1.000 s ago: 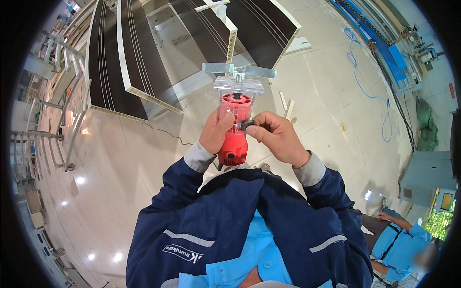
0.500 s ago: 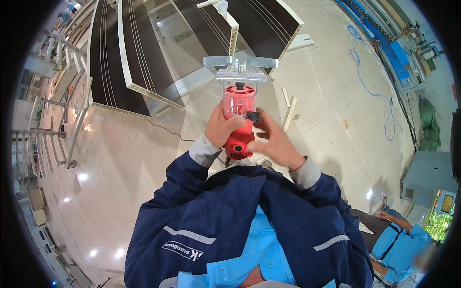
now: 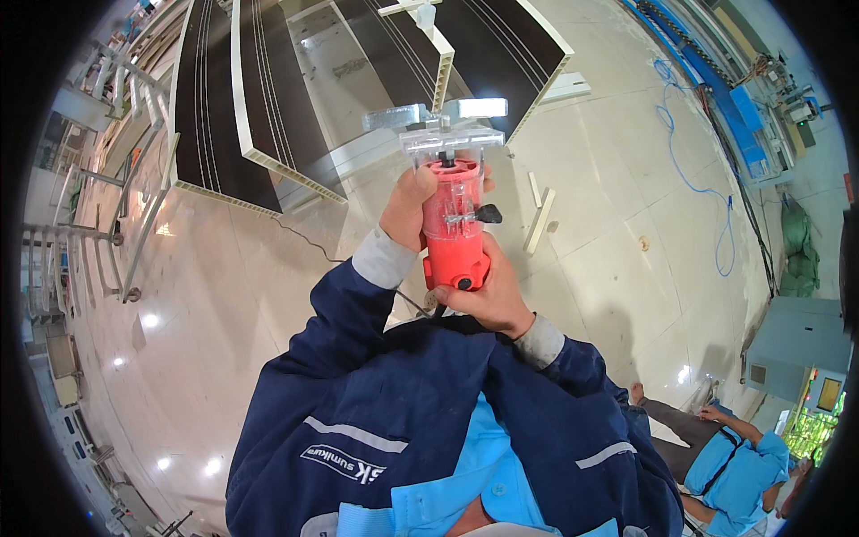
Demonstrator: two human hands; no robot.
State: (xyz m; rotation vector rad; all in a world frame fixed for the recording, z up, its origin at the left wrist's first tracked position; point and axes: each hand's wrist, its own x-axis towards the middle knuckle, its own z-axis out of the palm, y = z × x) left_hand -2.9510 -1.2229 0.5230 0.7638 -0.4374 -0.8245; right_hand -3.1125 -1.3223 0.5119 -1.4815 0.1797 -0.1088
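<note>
A red trim router is held up in front of my chest, its clear plastic base pointing away from me. My left hand wraps the clear upper housing from the left, with fingertips showing on its far side. Low on the red motor body, my right hand grips from the right, thumb across the near end. A black clamp knob sticks out on the housing's right side. Beyond the base plate are two pale flat bars, the left bar and the right bar; how they attach is unclear.
Dark panels with white edges stand ahead. Thin offcut strips and a blue hose lie on the tiled floor. Metal racks stand left, a grey cabinet right. Another person is at lower right.
My right hand has gone from beside the black knob to a grip round the lower red body. My left hand has shifted up the clear housing, and the router has turned slightly.
</note>
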